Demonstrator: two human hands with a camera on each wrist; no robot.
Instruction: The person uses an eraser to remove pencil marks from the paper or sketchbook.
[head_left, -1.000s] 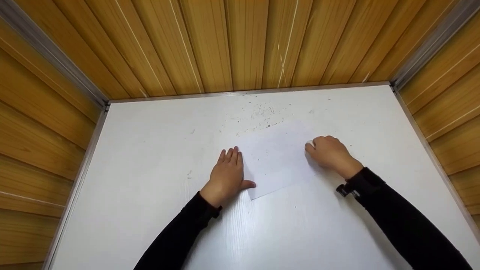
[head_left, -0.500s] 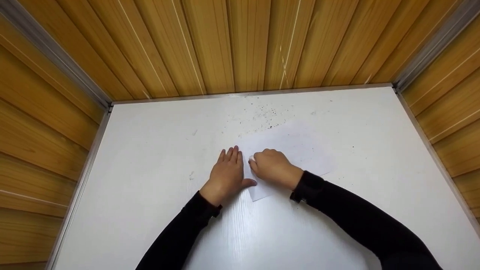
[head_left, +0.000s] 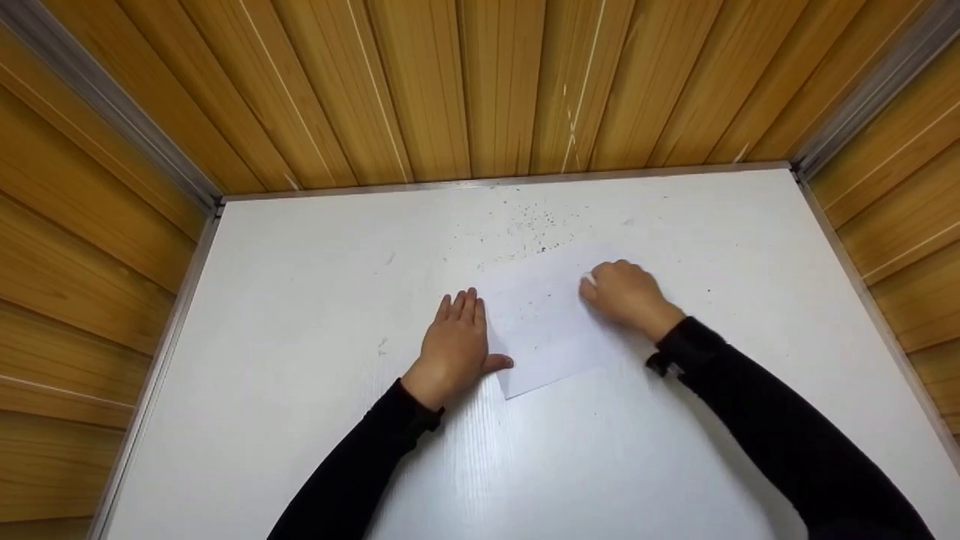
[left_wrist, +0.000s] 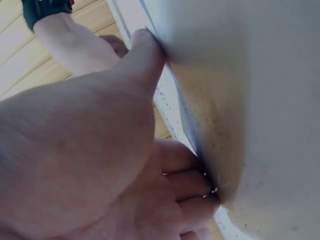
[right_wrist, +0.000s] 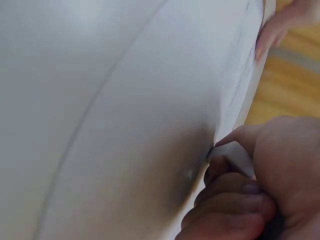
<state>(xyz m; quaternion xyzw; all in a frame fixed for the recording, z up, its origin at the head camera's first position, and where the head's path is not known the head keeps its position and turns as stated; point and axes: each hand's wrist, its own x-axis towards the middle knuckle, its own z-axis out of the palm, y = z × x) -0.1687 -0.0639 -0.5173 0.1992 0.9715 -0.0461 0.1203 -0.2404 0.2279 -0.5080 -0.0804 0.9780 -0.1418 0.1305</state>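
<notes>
A sheet of white paper [head_left: 555, 337] lies slightly turned on the white table, with a few dark crumbs on it. My left hand [head_left: 455, 345] rests flat at the paper's left edge, fingers straight and thumb over the lower left corner. On the paper's right part, my right hand [head_left: 626, 296] pinches a small white eraser [right_wrist: 236, 156] between thumb and curled fingers. The right wrist view shows the eraser's end right at the paper; most of it is hidden in the hand.
Dark eraser crumbs [head_left: 536, 223] are scattered on the table [head_left: 300, 285] beyond the paper's far edge. Wood-look panels [head_left: 495, 90] enclose the table at the back and both sides, with metal strips along its edges.
My right hand swept left across the paper with the eraser to near my left hand, then back to the right. Crumbs on the paper have shifted. The left hand has stayed put.
</notes>
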